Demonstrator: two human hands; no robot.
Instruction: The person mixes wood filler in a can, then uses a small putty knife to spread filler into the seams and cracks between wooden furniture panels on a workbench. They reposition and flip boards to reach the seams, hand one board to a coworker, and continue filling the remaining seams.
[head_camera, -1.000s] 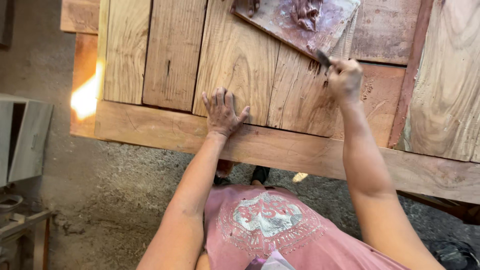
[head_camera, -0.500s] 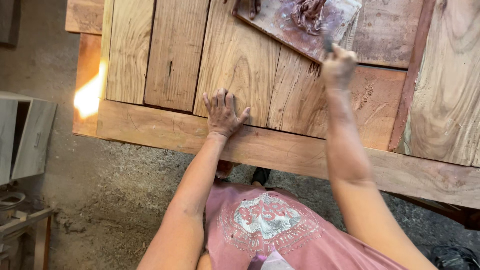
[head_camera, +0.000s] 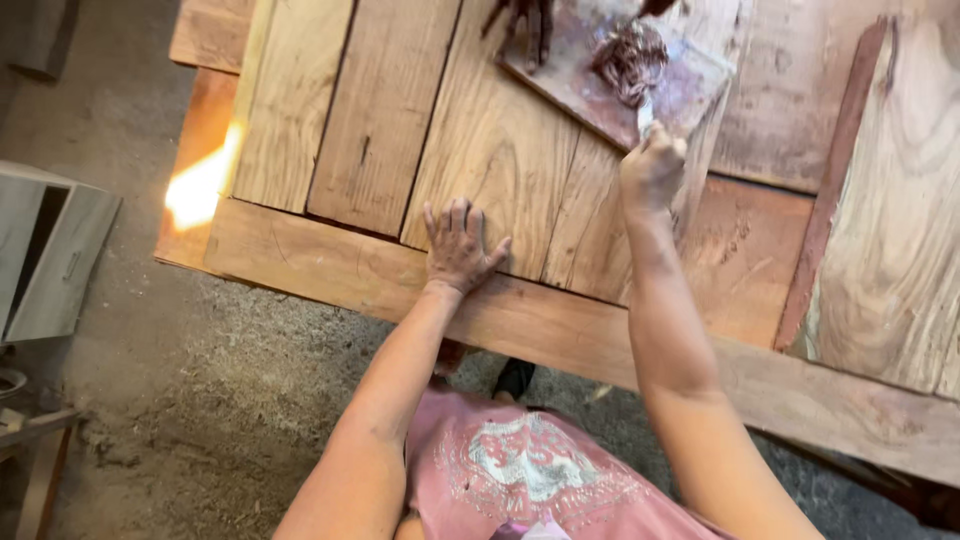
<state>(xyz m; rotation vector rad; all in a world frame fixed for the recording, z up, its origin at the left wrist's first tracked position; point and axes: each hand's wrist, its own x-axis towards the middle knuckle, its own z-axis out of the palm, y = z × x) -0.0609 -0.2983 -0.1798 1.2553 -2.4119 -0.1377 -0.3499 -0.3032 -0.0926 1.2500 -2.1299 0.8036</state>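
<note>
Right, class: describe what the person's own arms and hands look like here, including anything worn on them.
Both arms are bare from the shoulder down, with no sleeves reaching them, and no gloves, watch or rings show. The left hand has dusty, reddish-brown smears on its fingers and back, and the right hand looks similarly dusty. A pink shirt with a pale printed design covers the chest.

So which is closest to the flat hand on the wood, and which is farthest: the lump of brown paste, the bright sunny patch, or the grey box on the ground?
From the left hand, in the head view:
1. Lump of brown paste, up and to the right, on the small board.
2. Bright sunny patch, to the left, at the edge of the wooden panel.
3. Grey box, far left, down on the ground.
</note>
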